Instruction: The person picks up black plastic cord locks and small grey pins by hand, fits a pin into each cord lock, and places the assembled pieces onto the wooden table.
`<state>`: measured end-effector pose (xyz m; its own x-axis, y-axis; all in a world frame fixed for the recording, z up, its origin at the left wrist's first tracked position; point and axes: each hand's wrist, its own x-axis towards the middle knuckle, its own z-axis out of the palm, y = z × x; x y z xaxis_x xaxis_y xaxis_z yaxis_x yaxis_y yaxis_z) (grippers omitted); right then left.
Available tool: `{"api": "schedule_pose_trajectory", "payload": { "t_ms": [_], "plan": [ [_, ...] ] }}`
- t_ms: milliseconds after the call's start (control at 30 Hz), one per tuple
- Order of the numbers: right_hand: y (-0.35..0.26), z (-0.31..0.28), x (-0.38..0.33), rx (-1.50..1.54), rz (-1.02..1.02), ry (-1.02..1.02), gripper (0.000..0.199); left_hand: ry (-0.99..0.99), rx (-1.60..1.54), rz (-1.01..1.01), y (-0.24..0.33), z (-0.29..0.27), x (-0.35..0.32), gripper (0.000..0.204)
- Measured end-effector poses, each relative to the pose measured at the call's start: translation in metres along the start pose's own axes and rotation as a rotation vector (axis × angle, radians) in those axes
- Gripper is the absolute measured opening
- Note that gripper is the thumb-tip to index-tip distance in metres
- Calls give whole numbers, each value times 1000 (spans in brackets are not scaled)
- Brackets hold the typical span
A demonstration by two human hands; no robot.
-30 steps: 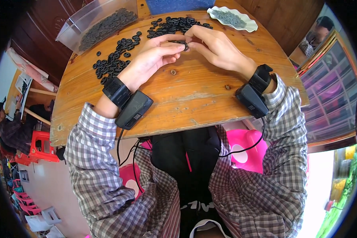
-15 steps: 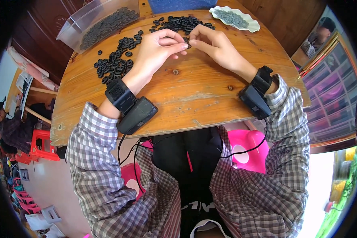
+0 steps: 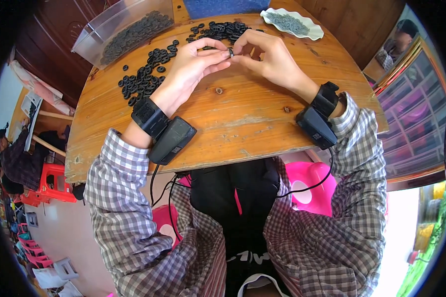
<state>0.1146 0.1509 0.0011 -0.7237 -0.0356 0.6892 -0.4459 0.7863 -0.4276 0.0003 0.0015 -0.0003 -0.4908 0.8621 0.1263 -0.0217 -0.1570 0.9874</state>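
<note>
Above the wooden table, both hands meet fingertip to fingertip over a tiny dark piece with a greyish glint, too small to name. My left hand pinches it from the left between thumb and index finger. From the right, my right hand closes thumb and fingers on the same piece, partly hiding it. Just beyond the hands lies a pile of small black rounded pieces with holes. A second pile of the same black pieces spreads to the left of my left forearm.
A clear plastic bin holding many dark pieces stands at the far left. A blue container is at the back. Right of it, a white scalloped dish holds small grey bits. Cables hang from both wrist devices. People sit farther off.
My fingertips have shifted slightly around the small piece, and more of it shows between them. The right fingers have curled differently, with a gap now visible under the index finger.
</note>
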Motion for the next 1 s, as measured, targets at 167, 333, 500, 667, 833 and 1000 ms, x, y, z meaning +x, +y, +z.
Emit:
{"api": "schedule_pose_trajectory", "payload": {
  "t_ms": [167,333,500,667,833,1000],
  "plan": [
    [3,-2,1,-72,-43,32,13,-93,48,47,-1,1,3,10],
    [11,-7,1,-105,-63,35,12,-119,219,93,2,3,6,13],
    [17,-10,3,32,143,86,11,-132,656,185,-1,-43,27,27],
    [23,-11,1,-76,47,111,11,-161,907,171,-12,-46,27,38],
    [25,-11,3,-202,14,145,12,-148,981,131,-10,-46,28,27],
    [32,-6,1,-36,154,116,13,-49,902,75,-7,-45,25,23]
  ]
}}
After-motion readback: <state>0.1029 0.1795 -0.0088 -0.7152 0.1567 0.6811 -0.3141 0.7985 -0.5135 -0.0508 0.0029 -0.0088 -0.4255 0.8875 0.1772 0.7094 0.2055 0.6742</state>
